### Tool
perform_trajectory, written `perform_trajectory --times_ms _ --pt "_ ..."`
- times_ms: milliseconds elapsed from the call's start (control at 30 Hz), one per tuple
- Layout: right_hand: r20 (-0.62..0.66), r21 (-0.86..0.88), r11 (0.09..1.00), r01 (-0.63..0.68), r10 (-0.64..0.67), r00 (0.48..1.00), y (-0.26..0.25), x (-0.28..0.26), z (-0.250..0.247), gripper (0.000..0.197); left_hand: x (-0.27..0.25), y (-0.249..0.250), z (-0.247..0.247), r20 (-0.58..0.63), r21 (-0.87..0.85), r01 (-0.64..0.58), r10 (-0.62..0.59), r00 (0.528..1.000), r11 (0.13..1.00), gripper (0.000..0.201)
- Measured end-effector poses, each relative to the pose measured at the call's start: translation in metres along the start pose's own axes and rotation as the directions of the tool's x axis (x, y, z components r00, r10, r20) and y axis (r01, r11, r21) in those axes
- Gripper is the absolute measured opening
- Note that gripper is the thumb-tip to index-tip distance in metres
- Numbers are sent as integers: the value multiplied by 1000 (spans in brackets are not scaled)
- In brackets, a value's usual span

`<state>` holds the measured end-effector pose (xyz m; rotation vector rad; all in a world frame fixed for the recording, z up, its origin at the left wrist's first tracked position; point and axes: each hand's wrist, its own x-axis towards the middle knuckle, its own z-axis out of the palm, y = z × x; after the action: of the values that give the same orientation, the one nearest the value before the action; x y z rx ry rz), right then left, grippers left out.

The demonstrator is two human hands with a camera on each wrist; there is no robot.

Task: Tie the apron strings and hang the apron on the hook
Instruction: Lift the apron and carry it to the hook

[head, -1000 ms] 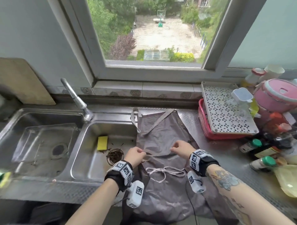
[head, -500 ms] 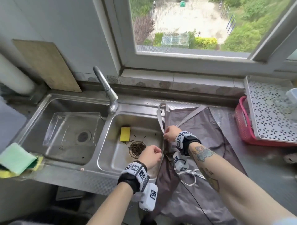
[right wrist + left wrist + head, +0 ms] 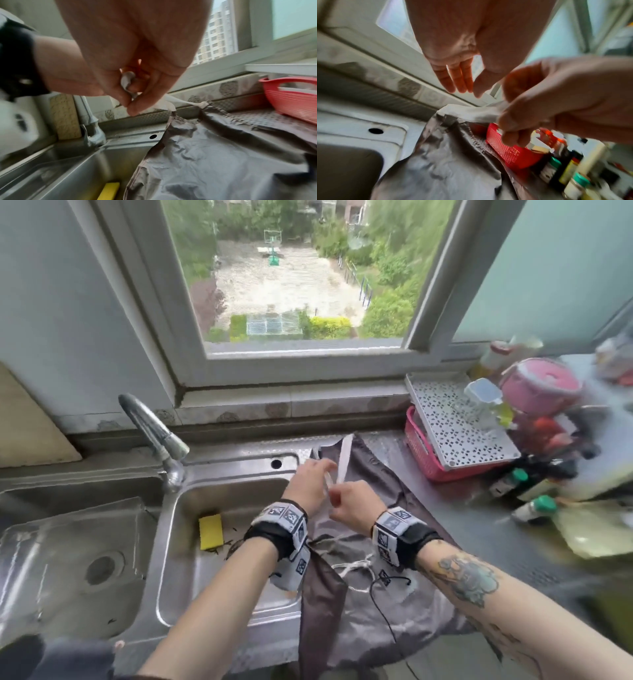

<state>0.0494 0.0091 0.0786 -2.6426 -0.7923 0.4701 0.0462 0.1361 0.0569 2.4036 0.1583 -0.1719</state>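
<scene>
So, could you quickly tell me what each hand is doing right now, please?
Left hand: open, fingers straight, holding nothing.
Right hand: closed, pinching the apron's pale neck strap.

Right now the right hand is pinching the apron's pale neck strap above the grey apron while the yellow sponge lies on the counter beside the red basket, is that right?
Not quite: the yellow sponge lies in the sink basin, not beside the red basket, as the head view shows. The right hand does pinch the neck strap above the apron.
</scene>
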Motion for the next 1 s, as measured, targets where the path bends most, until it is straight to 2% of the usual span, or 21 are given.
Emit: perform_trajectory --times_ms 67,133,200,233,300,367,433,500,600,700,800,833,900,967,1000 --pt "-60 101 995 20 -15 998 13 -23 -6 17 10 26 4 52 148 -194 188 981 970 47" --pt "-89 178 984 10 6 996 30 -43 -9 16 15 47 4 168 293 -352 315 934 889 51" --pt "-98 263 964 -24 51 994 46 -67 -16 23 13 66 10 331 373 -434 320 888 820 38" --pt "-111 320 946 -38 78 991 50 -79 -21 30 10 74 14 396 413 -442 280 875 796 29" --pt "-178 384 921 -66 144 973 57 -100 -29 42 0 88 19 433 443 -425 226 872 790 17" --pt "-284 378 918 -121 240 928 64 -113 -36 47 -7 102 19 395 402 -393 231 889 827 17" --pt "-401 388 894 -225 383 832 76 -131 -45 43 -18 122 17 334 362 -394 277 901 845 18" --pt "-449 428 849 -311 498 742 86 -151 -53 30 -31 142 13 286 351 -409 320 903 842 19" --pt "-461 467 800 -375 583 669 101 -185 -71 14 -52 175 7 237 367 -434 369 899 823 21" --pt "-507 464 791 -399 607 612 130 -236 -96 28 -84 224 5 200 265 -497 457 867 826 18" --pt "-530 541 735 -409 675 514 170 -294 -125 22 -118 280 12 106 135 -544 533 839 828 19" --pt "-517 626 694 -355 710 477 184 -316 -134 18 -133 302 18 78 99 -560 555 828 823 18" --pt "-444 852 516 -87 801 401 209 -376 -151 14 -167 348 39 71 69 -616 612 788 785 16" --pt "-330 939 260 226 865 378 224 -429 -166 22 -190 385 59 102 72 -652 645 757 755 13" --pt "-292 933 171 318 875 387 229 -452 -172 31 -198 401 69 110 60 -666 658 745 743 14"
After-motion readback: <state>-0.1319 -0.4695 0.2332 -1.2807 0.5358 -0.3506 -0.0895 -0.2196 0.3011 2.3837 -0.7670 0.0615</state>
